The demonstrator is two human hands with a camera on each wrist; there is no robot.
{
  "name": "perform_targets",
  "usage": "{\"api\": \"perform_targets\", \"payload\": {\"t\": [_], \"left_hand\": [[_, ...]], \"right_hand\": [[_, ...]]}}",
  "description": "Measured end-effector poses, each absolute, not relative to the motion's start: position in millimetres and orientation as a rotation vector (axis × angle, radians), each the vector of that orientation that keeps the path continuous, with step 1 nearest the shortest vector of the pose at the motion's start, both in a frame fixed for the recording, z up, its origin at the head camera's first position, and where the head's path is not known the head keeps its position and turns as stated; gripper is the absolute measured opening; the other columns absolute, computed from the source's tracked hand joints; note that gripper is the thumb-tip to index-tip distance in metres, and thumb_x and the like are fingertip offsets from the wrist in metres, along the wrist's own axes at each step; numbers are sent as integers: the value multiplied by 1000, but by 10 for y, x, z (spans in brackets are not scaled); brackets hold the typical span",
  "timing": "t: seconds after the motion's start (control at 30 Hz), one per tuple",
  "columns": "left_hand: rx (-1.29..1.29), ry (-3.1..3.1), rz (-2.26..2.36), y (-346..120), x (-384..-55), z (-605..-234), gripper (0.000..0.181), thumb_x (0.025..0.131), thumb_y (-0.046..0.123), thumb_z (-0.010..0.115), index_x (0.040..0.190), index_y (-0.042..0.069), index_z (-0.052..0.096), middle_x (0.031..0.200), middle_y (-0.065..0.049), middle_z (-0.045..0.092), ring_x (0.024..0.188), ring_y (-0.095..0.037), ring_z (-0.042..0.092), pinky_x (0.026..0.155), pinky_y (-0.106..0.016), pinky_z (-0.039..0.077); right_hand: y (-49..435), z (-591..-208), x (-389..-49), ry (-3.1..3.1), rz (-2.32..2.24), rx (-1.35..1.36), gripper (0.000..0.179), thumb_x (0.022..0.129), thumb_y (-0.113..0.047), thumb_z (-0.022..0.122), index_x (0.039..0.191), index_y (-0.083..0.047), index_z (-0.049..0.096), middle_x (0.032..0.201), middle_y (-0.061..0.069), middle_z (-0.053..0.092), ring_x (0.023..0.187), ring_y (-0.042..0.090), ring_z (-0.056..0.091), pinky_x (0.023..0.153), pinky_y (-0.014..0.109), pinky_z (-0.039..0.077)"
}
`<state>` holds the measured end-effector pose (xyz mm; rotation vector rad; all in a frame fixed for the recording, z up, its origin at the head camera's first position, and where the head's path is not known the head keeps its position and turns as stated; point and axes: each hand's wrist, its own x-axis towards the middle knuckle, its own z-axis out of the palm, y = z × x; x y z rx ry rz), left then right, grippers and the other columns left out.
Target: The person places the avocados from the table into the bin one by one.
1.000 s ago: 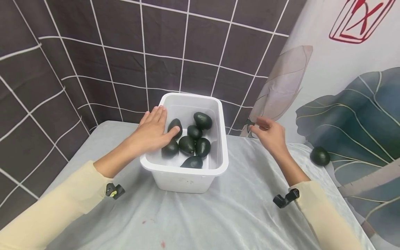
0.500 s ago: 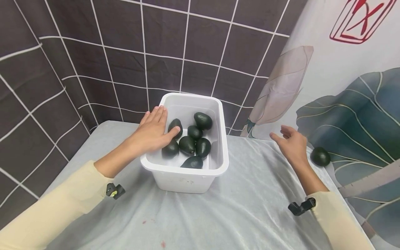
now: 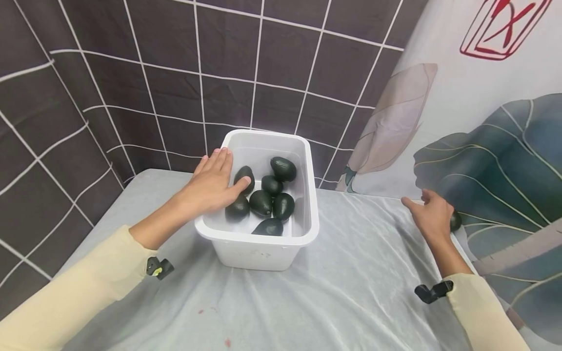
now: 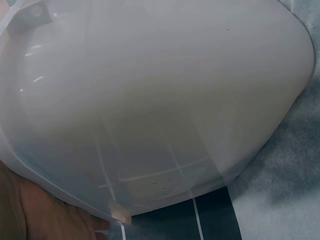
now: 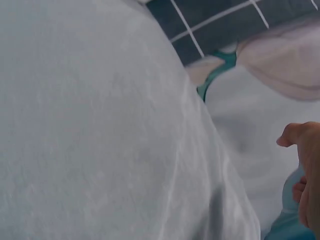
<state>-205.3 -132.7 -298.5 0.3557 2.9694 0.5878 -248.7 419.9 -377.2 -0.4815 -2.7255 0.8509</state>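
A white plastic tub (image 3: pixel 252 251) stands on the table, with several dark green avocados (image 3: pixel 283 169) inside it. My left hand (image 3: pixel 210 187) lies on the tub's left rim, fingers straight and thumb reaching over the inside. In the left wrist view, the tub's outer wall (image 4: pixel 160 100) fills most of the picture, with part of the hand at the lower left. At the table's right edge, my right hand (image 3: pixel 433 217) is beside a lone avocado (image 3: pixel 456 221), mostly hidden behind it. The right thumb stands apart from the fingers; contact with that avocado cannot be made out.
Pale grey cloth (image 3: pixel 351 292) covers the table. A dark tile-patterned curtain (image 3: pixel 290 63) hangs behind and to the left. On the right, a white sheet with large leaf prints (image 3: pixel 496 161) hangs by the table's edge.
My right hand has moved right and a little toward me, from near the table's back edge to the lone avocado, which it now partly covers. My left hand has stayed on the tub rim.
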Motion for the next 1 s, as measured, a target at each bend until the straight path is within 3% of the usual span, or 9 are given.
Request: {"api": "perform_targets", "payload": {"t": [0.33, 0.53, 0.77, 1.0], "left_hand": [[358, 2978, 591, -1331, -2065, -2990, 95, 117, 58, 36, 177, -8, 3, 189, -26, -5, 179, -42, -9, 145, -59, -5], [363, 2979, 580, -1319, -2068, -2987, 94, 118, 58, 36, 177, -8, 4, 189, -27, -4, 179, -42, -9, 146, -60, -3], [361, 2978, 574, -1314, -2076, -2982, 95, 117, 59, 35, 177, -8, 4, 189, -25, -5, 179, -41, -9, 146, -59, -4], [354, 2979, 583, -1319, -2076, -2995, 94, 117, 58, 36, 177, -8, 4, 189, -26, -4, 179, -43, -9, 146, -59, -5]], "right_hand": [[4603, -3925, -2502, -2636, 822, -595, 76, 109, -29, 64, 165, 15, 41, 167, 42, 47, 163, 59, 31, 137, 71, 20], [4790, -3982, -2454, -2566, 859, -782, 80, 109, -25, 58, 171, 16, 28, 175, 41, 33, 168, 56, 22, 138, 70, 25], [4910, -4019, -2406, -2558, 834, -890, 77, 107, -23, 62, 162, 24, 36, 167, 47, 39, 162, 59, 27, 134, 69, 29], [4979, -4034, -2410, -2621, 895, -1027, 87, 107, -30, 66, 163, 26, 29, 172, 46, 30, 162, 58, 26, 132, 70, 33]]}}
